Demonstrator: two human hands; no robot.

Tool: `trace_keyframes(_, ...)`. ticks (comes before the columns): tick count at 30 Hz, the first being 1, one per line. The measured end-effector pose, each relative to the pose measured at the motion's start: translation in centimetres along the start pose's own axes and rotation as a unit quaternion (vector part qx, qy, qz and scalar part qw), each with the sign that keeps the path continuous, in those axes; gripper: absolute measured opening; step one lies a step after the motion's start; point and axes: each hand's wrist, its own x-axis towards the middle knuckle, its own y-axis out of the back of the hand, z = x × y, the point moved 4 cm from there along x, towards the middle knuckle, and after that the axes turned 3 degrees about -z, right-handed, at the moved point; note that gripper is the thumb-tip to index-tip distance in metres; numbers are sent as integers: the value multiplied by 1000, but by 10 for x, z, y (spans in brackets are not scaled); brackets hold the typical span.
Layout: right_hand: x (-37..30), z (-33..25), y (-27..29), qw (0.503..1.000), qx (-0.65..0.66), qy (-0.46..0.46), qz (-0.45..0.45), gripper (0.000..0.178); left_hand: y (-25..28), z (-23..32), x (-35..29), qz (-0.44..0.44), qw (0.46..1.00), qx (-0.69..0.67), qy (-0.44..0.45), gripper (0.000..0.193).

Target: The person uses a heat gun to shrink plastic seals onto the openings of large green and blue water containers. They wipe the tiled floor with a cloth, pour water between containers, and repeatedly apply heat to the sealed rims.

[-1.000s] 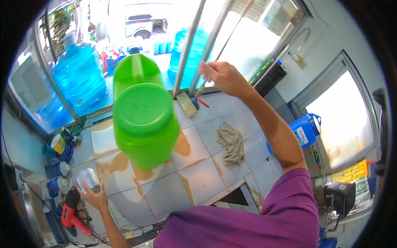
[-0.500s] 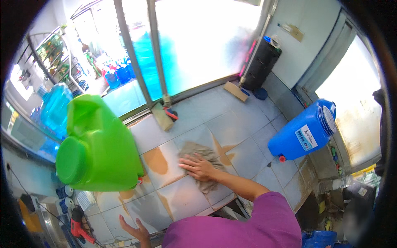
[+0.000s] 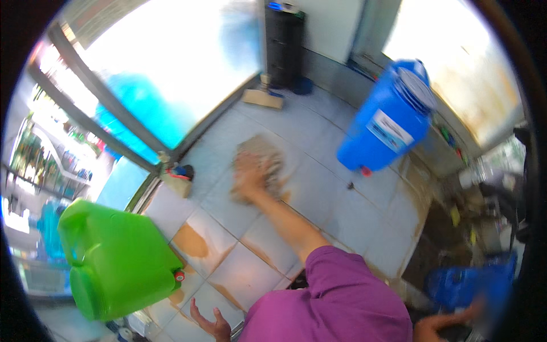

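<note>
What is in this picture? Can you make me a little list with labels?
place: tiled floor with brown wet patches, beside glass doors
right hand: flat on the rag, arm stretched out
rag: brownish, crumpled, on the floor
left hand: open, low near the floor, holding nothing
jug: big, green, close to the camera at the left
barrel: blue, with a white label, tilted, at the right
brush: lying by the doors
sleeve: purple
</note>
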Motion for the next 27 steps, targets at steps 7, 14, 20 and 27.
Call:
trace_keyframes(7,-141,48,46,996,65,-55,-27,65,-38,40,70,-140,965,-43,-219,74)
trace_keyframes(14,-277,276,140,937,-57,-329,103,57,-65,74,61,-209,925,-104,-299,75)
trace_keyframes(20,-438,448,216,747,28,-657,93,61,-136,165,-16,-342,860,-211,-316,66)
trace_keyframes(27,-513,511,222,543,303,-674,398,48,-329,348,-196,-625,647,-100,-424,66)
